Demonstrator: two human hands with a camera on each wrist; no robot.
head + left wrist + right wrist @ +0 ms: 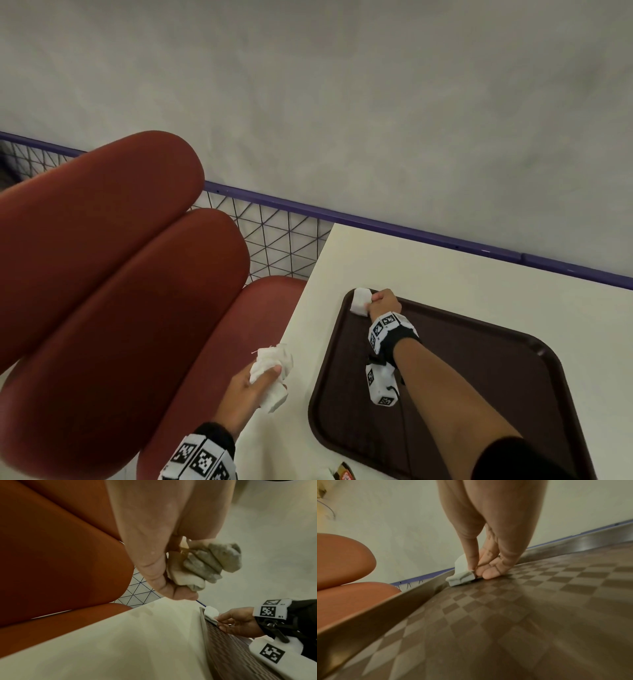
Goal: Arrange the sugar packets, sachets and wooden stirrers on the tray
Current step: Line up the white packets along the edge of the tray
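A dark brown tray [479, 383] lies on the cream table [445, 267]. My right hand [383, 303] pinches white packets [360, 300] at the tray's far left corner, against its rim. In the right wrist view thumb and fingers [474, 561] pinch those white packets [462, 578] on the checkered tray floor [522, 615]. My left hand [253, 383] hovers over the table's left edge and grips a bunch of several white packets [274, 370]. The left wrist view shows this bunch [205, 566] curled in my fingers, and the right hand [236, 622] at the tray corner.
A red cushioned bench [102, 274] sits left of the table. A purple rail [376, 222] and wire grid [274, 240] run behind, with a grey wall beyond. A small orange and brown wrapper [344, 472] lies at the table's near edge.
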